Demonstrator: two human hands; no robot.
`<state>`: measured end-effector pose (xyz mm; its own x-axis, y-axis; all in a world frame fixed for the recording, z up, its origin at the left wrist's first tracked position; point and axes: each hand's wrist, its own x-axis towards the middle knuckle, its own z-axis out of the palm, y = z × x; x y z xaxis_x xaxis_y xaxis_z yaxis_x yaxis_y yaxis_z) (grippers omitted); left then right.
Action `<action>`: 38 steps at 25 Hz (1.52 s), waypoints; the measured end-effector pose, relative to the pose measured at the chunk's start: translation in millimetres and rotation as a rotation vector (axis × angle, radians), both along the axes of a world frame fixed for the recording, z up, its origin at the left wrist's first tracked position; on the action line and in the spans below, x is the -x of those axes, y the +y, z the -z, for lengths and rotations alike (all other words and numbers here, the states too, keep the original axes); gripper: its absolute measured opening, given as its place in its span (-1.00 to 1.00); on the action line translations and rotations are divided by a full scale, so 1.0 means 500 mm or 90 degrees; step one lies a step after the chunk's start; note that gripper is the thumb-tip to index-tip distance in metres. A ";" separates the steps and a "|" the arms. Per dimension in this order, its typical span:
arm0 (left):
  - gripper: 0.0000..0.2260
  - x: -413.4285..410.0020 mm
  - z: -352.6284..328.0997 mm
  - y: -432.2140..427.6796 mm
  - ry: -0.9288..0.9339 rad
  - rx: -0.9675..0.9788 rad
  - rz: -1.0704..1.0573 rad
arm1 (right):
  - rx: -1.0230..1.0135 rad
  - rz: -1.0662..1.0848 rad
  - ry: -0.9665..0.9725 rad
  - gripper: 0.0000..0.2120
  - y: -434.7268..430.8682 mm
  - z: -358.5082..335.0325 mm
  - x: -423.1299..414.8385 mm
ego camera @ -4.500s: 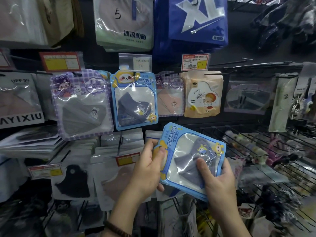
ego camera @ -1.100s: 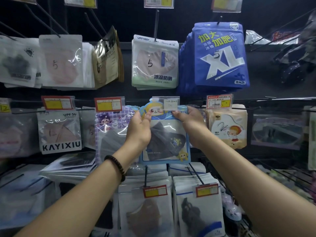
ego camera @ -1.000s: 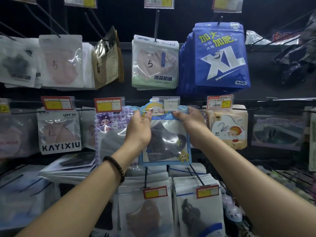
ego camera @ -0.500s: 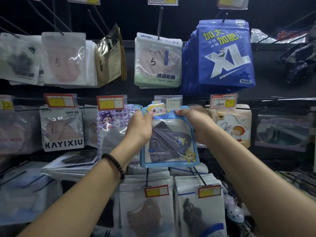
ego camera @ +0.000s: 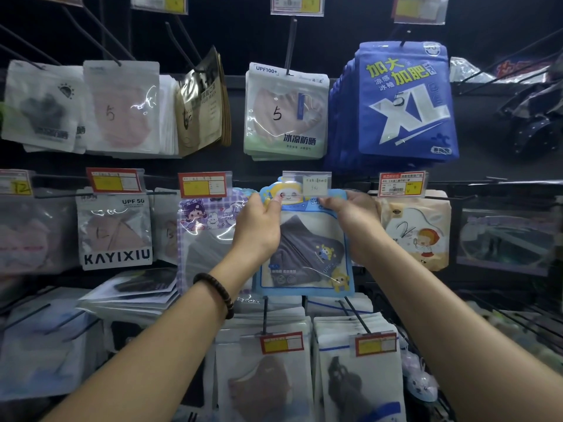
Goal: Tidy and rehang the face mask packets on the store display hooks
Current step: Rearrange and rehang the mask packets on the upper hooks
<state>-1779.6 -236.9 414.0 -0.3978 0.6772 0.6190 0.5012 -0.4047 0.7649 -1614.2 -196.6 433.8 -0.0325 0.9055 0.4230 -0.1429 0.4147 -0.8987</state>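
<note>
A light-blue cartoon mask packet (ego camera: 307,254) with a dark grey mask inside hangs upright in the middle row of the display. My left hand (ego camera: 259,226) pinches its top left corner and my right hand (ego camera: 353,214) pinches its top right corner. The packet's cartoon header sits just under a clear price tag (ego camera: 307,183) at the tip of the hook; the hook and the hanging hole are hidden behind that tag. A purple checked packet (ego camera: 207,239) hangs directly to the left, partly behind my left hand.
A peach cartoon packet (ego camera: 420,233) hangs to the right. Above are a green-white packet marked 5 (ego camera: 286,111) and a thick stack of blue XL packets (ego camera: 402,102). White packets with red tags (ego camera: 281,342) fill the row below. Bare black hooks (ego camera: 487,196) stick out at right.
4.5 s ago both hands held the blue packet low and tilted in front of the shelves. They have since raised it to the middle-row hook, where it has shifted slightly right.
</note>
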 end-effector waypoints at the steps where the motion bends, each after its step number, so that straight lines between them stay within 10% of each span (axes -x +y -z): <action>1: -0.61 0.005 0.003 0.002 0.002 0.003 0.002 | 0.017 -0.006 -0.004 -0.97 0.000 0.001 0.001; 12: -0.67 -0.001 0.045 -0.001 -0.084 -0.060 0.082 | -0.115 0.026 -0.015 -0.94 -0.011 0.045 0.009; 38: -0.64 0.011 0.002 0.028 -0.064 -0.055 0.093 | 0.037 0.013 0.019 -0.95 -0.004 -0.008 -0.002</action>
